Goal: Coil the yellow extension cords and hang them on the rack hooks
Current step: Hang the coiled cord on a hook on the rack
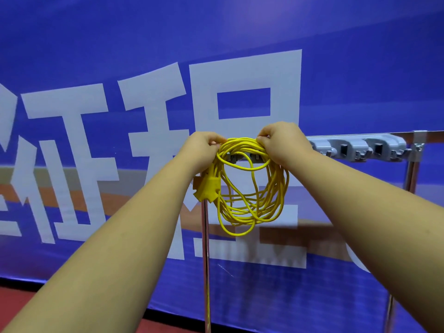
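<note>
A coiled yellow extension cord (pixel 252 203) hangs in loose loops in front of the left end of the grey hook rack (pixel 358 147). My left hand (pixel 204 150) grips the top left of the coil. My right hand (pixel 283 143) pinches the top right of the same coil. The cord's yellow socket block (pixel 207 188) dangles just below my left hand. Between my hands a grey hook (pixel 234 157) shows behind the strands; whether the coil rests on it I cannot tell.
The rack is mounted on a chrome frame with a left post (pixel 205 260) and a right post (pixel 410 174). Several bare hooks run along the rack to the right. A blue banner (pixel 96 68) with large white characters fills the background above a red floor (pixel 16 299).
</note>
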{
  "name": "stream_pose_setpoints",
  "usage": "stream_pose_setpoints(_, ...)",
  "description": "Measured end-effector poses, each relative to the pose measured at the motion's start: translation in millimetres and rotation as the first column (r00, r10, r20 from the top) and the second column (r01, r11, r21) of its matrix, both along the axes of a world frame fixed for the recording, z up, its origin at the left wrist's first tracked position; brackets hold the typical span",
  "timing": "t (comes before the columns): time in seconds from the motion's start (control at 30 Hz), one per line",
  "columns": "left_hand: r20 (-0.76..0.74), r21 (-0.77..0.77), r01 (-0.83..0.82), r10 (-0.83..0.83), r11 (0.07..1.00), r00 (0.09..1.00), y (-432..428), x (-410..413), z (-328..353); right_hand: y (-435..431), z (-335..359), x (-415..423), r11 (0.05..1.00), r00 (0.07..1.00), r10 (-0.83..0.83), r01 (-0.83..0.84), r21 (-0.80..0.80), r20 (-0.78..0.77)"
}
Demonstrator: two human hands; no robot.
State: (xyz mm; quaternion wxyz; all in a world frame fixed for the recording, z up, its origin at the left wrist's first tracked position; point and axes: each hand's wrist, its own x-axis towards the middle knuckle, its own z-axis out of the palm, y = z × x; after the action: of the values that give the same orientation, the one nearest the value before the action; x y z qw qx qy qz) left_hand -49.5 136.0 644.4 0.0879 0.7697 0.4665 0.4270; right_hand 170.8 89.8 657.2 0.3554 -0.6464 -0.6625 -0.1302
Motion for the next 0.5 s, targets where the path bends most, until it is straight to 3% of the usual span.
stream_pose_setpoints(0.13,-0.026,-0.016,0.054,-0.055,0.998,0.998,-4,-9,-5,-4,2,0,0.997,0.997,0.037,-0.032,-0.073,0.075)
stream_pose_setpoints(0.5,0.033,0.084,0.028,-0.031,0.996,0.999,-9,-5,-22,-15,-14,2,0.993,0.993,0.120,-0.120,-0.006,-0.004)
